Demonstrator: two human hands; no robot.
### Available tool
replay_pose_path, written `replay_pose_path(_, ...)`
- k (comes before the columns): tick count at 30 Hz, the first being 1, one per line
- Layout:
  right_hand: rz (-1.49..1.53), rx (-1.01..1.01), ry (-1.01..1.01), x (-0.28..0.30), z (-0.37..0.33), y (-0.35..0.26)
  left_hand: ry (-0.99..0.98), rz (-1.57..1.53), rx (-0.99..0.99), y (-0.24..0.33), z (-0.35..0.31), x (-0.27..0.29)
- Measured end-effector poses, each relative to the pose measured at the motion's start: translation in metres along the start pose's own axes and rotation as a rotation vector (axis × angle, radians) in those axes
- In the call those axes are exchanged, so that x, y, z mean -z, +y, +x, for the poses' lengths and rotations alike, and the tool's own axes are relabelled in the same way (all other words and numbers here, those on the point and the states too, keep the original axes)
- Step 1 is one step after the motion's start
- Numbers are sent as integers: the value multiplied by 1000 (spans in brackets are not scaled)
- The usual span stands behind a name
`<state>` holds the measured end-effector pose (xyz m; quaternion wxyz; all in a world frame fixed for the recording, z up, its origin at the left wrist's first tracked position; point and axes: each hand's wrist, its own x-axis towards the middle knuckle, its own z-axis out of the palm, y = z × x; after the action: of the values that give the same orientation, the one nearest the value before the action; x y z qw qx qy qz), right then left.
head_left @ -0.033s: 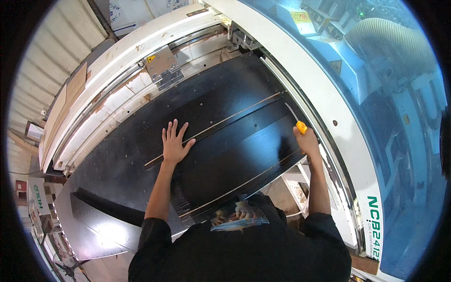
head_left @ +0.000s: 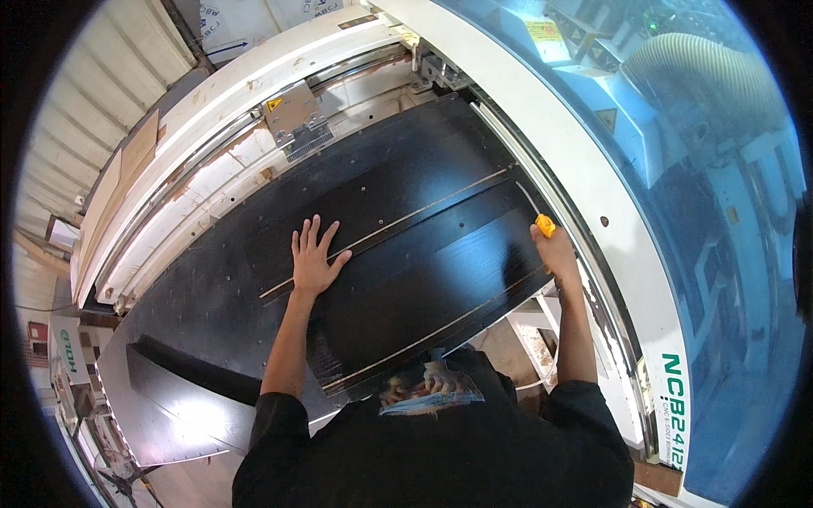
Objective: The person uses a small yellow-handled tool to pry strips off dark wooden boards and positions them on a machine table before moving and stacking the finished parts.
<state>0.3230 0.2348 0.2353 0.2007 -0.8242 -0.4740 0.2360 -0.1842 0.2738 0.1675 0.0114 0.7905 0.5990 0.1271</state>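
Observation:
My left hand (head_left: 314, 261) lies flat with its fingers spread on a glossy black board (head_left: 423, 292), across a long pale strip (head_left: 402, 223). A second pale strip (head_left: 423, 339) runs along the near side, close to my body. In my right hand (head_left: 555, 245), over the board's right end, is a yellow air blow gun (head_left: 545, 225). Its thin, bent nozzle (head_left: 528, 196) points away from me, above the board near the rail. My right fingers wrap round the grip and hide most of it.
A white machine frame (head_left: 584, 161) with a metal rail borders the right side, a blue transparent cover (head_left: 720, 254) beyond it. A metal clamp block (head_left: 296, 118) sits on the far white beam. A curved grey panel (head_left: 182, 411) stands at the lower left, and a ribbed hose (head_left: 699, 63) hangs behind the cover.

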Motion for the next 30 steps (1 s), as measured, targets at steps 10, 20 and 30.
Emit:
replay_pose_path(10, 153, 169, -614, -19, -21, -57, 95, -126, 290, -57, -32, 15)
replay_pose_path(20, -245, 453, -771, -117, -122, -167, 299, -51, 561, -103, -100, 5)
replay_pose_path(30, -225, 409, -656, -97, -110, -153, 256, -25, 548, -103, -104, 10)
